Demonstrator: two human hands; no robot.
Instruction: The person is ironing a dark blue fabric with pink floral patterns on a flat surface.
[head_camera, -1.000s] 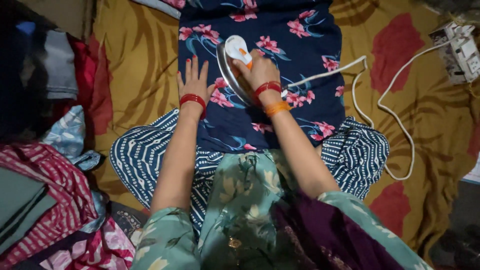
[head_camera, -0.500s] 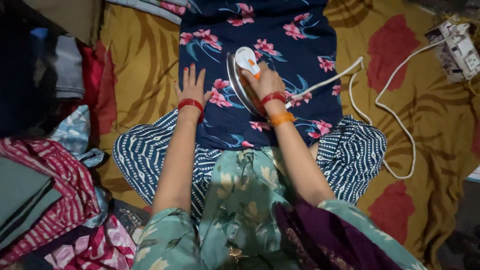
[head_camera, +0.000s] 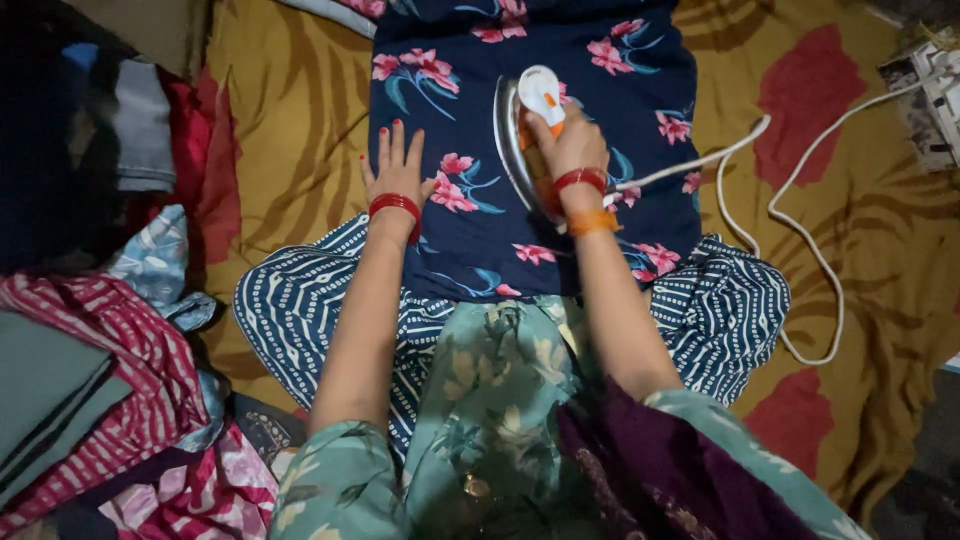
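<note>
A person's right hand (head_camera: 568, 150) grips the handle of a white and silver electric iron (head_camera: 527, 130) resting on navy floral cloth (head_camera: 600, 110), while the left hand (head_camera: 396, 170) presses flat, fingers spread, holding the fabric taut.

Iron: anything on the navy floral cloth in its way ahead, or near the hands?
Nothing visible. The right hand grips the iron; the cloth ahead lies bare. The left hand presses flat, off to its side.

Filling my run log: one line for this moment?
left hand: flat on navy floral cloth | right hand: gripping iron | cord: trailing right
</note>
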